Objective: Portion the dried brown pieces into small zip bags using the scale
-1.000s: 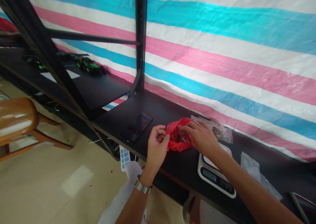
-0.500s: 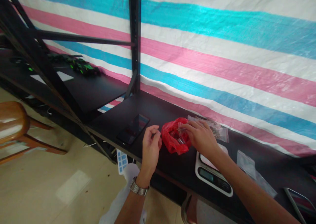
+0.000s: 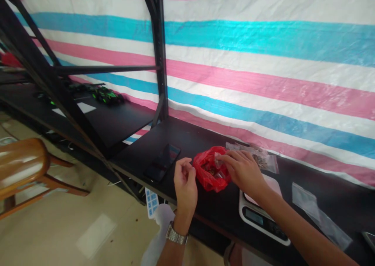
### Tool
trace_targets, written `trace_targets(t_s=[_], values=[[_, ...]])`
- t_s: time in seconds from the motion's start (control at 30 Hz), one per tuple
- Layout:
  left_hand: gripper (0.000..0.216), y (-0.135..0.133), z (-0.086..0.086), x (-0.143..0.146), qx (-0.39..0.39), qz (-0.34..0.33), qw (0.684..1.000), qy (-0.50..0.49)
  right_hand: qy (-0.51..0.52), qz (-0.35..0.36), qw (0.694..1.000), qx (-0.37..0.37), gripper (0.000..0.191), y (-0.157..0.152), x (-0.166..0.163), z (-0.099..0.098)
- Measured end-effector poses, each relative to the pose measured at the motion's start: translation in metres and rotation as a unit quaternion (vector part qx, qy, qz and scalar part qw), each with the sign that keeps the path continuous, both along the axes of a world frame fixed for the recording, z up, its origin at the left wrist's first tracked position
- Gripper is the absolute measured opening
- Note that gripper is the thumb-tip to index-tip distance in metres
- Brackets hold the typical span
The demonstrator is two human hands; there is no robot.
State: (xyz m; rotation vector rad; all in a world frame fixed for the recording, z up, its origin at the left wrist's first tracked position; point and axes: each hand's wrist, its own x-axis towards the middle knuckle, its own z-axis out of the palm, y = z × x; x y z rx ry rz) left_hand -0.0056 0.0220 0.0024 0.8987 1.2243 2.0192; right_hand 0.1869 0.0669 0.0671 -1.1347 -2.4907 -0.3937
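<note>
A: Head view, what do we have?
B: Black counter [image 3: 178, 135], striped tarp [image 3: 263, 74] behind. Red bag [image 3: 208, 183] on the counter beside the scale [image 3: 260, 220], mouth up; roundish, so we can't call a long axis.
A: Grips?
B: Right hand [image 3: 245, 173] clamped on a clear packet [image 3: 218, 160] at the mouth. Left hand [image 3: 186, 184] empty, fingertips apart, just beside the bag. Bag's thin, crinkled plastic.

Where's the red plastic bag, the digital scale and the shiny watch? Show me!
Red plastic bag [image 3: 216, 186]: head view, on its front wall.
Digital scale [image 3: 266, 224]: head view, on its dark front panel.
Watch [image 3: 176, 234]: head view, on its metal band.
</note>
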Motion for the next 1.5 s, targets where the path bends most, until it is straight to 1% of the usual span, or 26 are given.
trace_targets(t_s=[0.13, 0.3, 0.53, 0.7, 0.83, 1.0, 1.17, 1.3, 1.5], values=[[0.007, 0.000, 0.001, 0.005, 0.015, 0.002, 0.999, 0.030, -0.009, 0.013, 0.999, 0.038, 0.035, 0.001, -0.001, -0.001], [0.010, 0.001, 0.001, 0.006, 0.022, -0.007, 0.999, 0.049, -0.030, 0.017, 0.998, 0.055, 0.035, 0.002, -0.005, 0.002], [0.005, 0.004, 0.007, 0.004, 0.030, 0.012, 0.998, 0.049, -0.049, 0.000, 0.998, 0.030, 0.038, 0.003, -0.011, 0.001], [0.010, 0.005, 0.007, 0.003, 0.030, 0.018, 0.998, 0.057, -0.059, 0.008, 0.998, 0.030, 0.042, 0.001, -0.010, -0.001], [0.012, 0.006, 0.005, 0.002, 0.034, 0.028, 0.997, 0.063, -0.050, 0.008, 0.998, 0.040, 0.041, 0.000, -0.008, -0.001], [0.013, 0.005, 0.003, 0.002, 0.036, 0.060, 0.995, 0.075, -0.023, -0.001, 0.999, 0.032, 0.040, 0.002, -0.005, 0.000], [0.012, 0.002, 0.003, 0.002, 0.045, 0.095, 0.988, 0.115, -0.017, -0.002, 1.000, 0.021, 0.042, -0.002, -0.005, 0.004], [0.013, 0.001, 0.002, 0.003, 0.054, 0.099, 0.984, 0.135, -0.013, 0.005, 1.000, 0.015, 0.042, -0.005, -0.009, 0.006], [0.015, 0.003, -0.001, 0.003, 0.057, 0.096, 0.983, 0.146, -0.021, 0.001, 0.999, 0.030, 0.043, -0.004, -0.013, 0.005]])
